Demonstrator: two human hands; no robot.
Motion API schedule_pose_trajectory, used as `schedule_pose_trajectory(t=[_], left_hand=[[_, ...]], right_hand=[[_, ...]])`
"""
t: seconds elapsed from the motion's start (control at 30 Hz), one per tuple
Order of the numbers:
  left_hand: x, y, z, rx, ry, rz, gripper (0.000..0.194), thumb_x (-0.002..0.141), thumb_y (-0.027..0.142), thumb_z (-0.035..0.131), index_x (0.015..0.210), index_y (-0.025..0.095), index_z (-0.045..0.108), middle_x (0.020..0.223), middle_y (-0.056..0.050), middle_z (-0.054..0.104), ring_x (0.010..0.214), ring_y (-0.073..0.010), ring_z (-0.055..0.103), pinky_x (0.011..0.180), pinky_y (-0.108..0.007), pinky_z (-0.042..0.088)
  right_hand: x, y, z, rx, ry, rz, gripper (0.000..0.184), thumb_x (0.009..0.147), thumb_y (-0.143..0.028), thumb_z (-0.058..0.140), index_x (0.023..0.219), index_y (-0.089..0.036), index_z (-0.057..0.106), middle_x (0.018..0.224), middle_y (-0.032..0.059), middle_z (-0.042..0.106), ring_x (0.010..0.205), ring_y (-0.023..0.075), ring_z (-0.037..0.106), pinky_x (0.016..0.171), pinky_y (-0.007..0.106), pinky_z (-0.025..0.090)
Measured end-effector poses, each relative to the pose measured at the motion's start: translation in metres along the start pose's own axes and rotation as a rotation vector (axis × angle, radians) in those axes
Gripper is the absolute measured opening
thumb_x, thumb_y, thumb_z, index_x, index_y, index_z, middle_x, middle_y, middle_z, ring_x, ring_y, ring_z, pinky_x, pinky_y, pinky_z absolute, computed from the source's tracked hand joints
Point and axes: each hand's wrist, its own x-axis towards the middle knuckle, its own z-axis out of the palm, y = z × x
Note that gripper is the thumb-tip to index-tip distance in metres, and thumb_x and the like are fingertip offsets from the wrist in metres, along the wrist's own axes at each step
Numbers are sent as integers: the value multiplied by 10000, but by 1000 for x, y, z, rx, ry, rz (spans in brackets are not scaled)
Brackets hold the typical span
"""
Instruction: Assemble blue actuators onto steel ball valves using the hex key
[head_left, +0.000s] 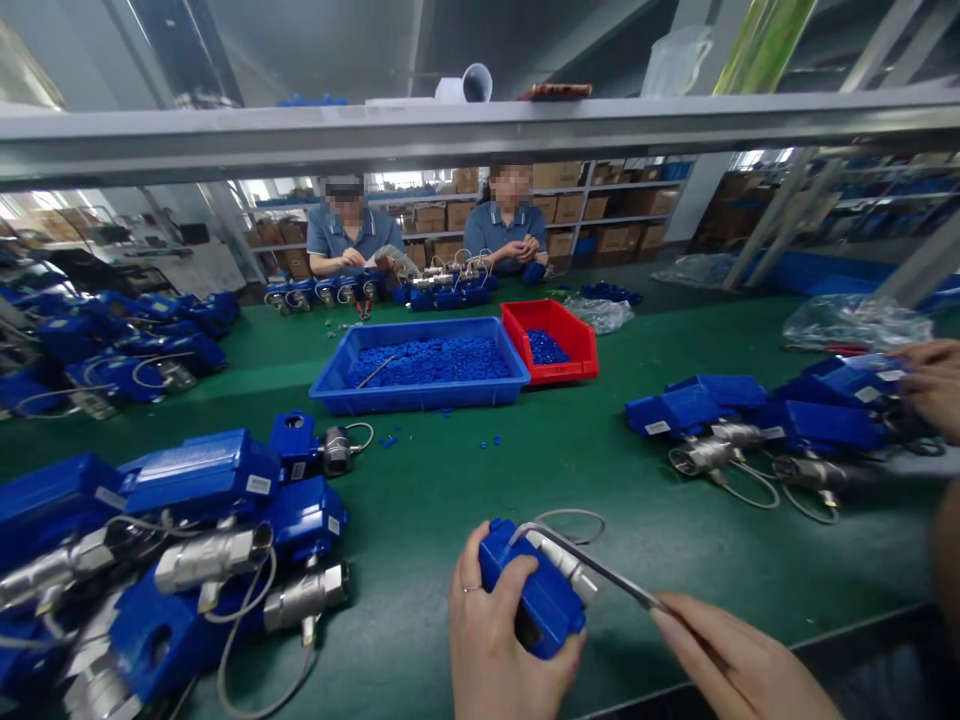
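Note:
My left hand [487, 640] is wrapped round a blue valve meter [541, 600], a boxy housing with a metal pipe fitting on its far side and a thin grey cable looping behind. In my right hand [727, 650] is the long arm of a hex key [600, 565]. The key's bent short end meets the upper left end of the blue housing, close to my left thumb. Whether its tip sits in a screw is too small to tell.
Blue valve meters [202, 475] are piled at left, more [817, 425] at right near another person's hand [934, 385]. Ahead stand a blue tray [420, 400] and red bin [577, 367] of small blue parts. Two people sit opposite, beneath an overhead shelf [300, 135].

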Motion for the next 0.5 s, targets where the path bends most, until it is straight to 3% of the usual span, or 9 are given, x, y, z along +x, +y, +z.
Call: schedule_pose_trajectory(t=[0.1,0.2,0.27,0.33,0.4,0.5], left_hand=[[-1,-3,3,49,51,46,675,488,87,744,1106,267,542,1377,-112,369,1162,-354,481,877,-549,501],[-2,-7,7,58,93,94,719,465,93,735,1127,260,509,1373,-125,371,1144,-361,488,850,-543,515],[-2,-9,8,59,102,110,728,453,98,731,1123,262,498,1367,-129,372,1132,-362,490,836,-543,517],[-1,-12,10,64,110,120,735,436,110,733,1114,263,494,1358,-133,378,1117,-367,495,828,-548,515],[-1,-17,12,72,115,139,750,410,136,749,1103,261,493,1350,-140,377,1094,-370,506,816,-544,517],[0,-25,17,104,101,178,789,350,191,789,1078,258,496,1339,-150,364,1040,-364,537,784,-517,527]], right_hand=[[22,3,-5,235,-184,193,455,882,-581,493,720,-192,662,674,45,639,643,176,625,541,201,499],[42,24,-8,381,-95,379,555,882,-670,386,787,-180,628,482,-16,447,418,127,433,385,209,343],[60,41,-9,262,43,399,543,863,-640,398,957,-171,654,563,16,528,484,160,497,430,237,386],[78,55,-5,31,96,352,535,839,-565,407,1106,-170,650,830,90,647,724,240,612,588,307,486],[91,62,5,-178,21,314,554,859,-461,317,1221,-156,606,978,122,642,851,284,622,689,376,504],[103,62,22,-335,-145,203,563,881,-271,219,1330,-95,509,959,143,612,813,264,618,734,397,504]])
